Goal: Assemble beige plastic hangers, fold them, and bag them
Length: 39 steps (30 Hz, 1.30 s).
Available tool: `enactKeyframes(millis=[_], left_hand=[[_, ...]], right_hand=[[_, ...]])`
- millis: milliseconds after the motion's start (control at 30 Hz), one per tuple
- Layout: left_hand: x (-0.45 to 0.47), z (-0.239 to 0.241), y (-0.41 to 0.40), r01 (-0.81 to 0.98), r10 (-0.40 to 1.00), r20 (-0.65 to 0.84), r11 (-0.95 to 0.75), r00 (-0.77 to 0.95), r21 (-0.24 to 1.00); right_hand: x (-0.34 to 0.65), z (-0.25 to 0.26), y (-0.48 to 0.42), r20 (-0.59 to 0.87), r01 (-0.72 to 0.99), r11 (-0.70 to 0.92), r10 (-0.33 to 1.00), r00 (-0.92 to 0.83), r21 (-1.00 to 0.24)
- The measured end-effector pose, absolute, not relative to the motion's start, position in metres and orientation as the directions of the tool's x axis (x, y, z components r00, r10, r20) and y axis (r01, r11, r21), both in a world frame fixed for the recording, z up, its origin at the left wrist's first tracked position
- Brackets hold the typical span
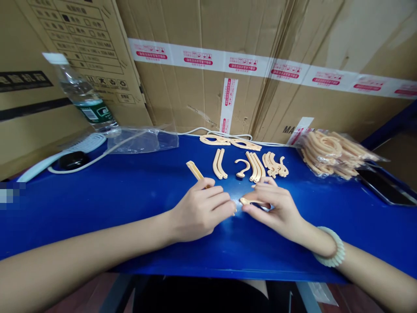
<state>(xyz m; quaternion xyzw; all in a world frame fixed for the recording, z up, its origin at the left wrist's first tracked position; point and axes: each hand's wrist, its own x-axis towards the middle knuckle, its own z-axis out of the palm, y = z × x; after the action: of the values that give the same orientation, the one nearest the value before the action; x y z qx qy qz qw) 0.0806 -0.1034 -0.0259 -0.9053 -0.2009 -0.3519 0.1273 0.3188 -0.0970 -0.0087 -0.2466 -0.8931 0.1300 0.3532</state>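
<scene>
My left hand (203, 211) is closed around a beige plastic hanger arm (194, 170), whose far end sticks out past the thumb side. My right hand (276, 206) pinches a small beige plastic piece (246, 201) between thumb and fingers; most of it is hidden in the grip. The two hands are close together but apart, over the blue table (156, 256). Behind them lie two curved hanger arms (219, 164), several more arms (256, 166), a hanger hook (246, 167) and a group of small curved pieces (273, 164).
Two beige looped pieces (246, 144) lie at the back near a white cable (208, 130). Bagged hanger parts (332, 152) and a phone (387, 186) are at right. A water bottle (87, 104), a clear bag (146, 140) and a black mouse-like object (74, 160) are at left. Cardboard boxes (195, 91) stand behind.
</scene>
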Motion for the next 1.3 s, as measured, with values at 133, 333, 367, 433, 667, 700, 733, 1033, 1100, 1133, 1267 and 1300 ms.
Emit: enactKeyframes(millis=[133,333,367,433,667,700,733,1033,1100,1133,1267,1300], left_hand=[[0.066,-0.023,-0.079,0.420,0.261,0.728,-0.906,0.634,-0.041],[0.043,-0.034,-0.033,0.490,0.416,0.577,-0.871,0.702,0.031],[0.041,-0.035,-0.030,0.499,0.447,0.530,-0.865,0.721,0.050],[0.040,-0.037,-0.026,0.510,0.487,0.443,-0.857,0.753,0.076],[0.042,-0.036,-0.032,0.529,0.543,0.411,-0.834,0.732,0.160],[0.043,-0.036,-0.032,0.529,0.548,0.424,-0.831,0.722,0.173],[0.043,-0.036,-0.033,0.526,0.550,0.435,-0.830,0.713,0.185],[0.044,-0.037,-0.033,0.483,0.544,0.469,-0.837,0.695,0.256],[0.047,-0.036,-0.033,0.489,0.549,0.481,-0.834,0.684,0.258],[0.048,-0.035,-0.033,0.499,0.554,0.487,-0.830,0.676,0.251],[0.056,-0.035,-0.029,0.547,0.574,0.479,-0.810,0.665,0.211],[0.057,-0.036,-0.027,0.555,0.577,0.464,-0.807,0.672,0.201]], right_hand=[[0.328,-0.004,-0.081,0.608,0.405,0.838,0.545,-0.577,-0.366],[0.336,-0.008,-0.068,0.567,0.503,0.787,0.611,-0.553,-0.357],[0.336,-0.009,-0.068,0.562,0.509,0.785,0.612,-0.556,-0.351],[0.335,-0.009,-0.067,0.564,0.514,0.795,0.597,-0.571,-0.322],[0.332,-0.004,-0.050,0.554,0.547,0.820,0.538,-0.635,-0.168],[0.331,-0.004,-0.046,0.543,0.556,0.818,0.537,-0.646,-0.148],[0.328,-0.005,-0.042,0.530,0.565,0.815,0.538,-0.656,-0.128],[0.318,-0.007,-0.030,0.470,0.597,0.795,0.572,-0.672,-0.113],[0.332,0.006,-0.030,0.483,0.591,0.793,0.579,-0.656,-0.147],[0.342,0.013,-0.029,0.478,0.599,0.784,0.595,-0.646,-0.165],[0.393,0.032,-0.018,0.338,0.656,0.724,0.685,-0.646,-0.214],[0.405,0.033,-0.014,0.286,0.673,0.709,0.703,-0.651,-0.209]])
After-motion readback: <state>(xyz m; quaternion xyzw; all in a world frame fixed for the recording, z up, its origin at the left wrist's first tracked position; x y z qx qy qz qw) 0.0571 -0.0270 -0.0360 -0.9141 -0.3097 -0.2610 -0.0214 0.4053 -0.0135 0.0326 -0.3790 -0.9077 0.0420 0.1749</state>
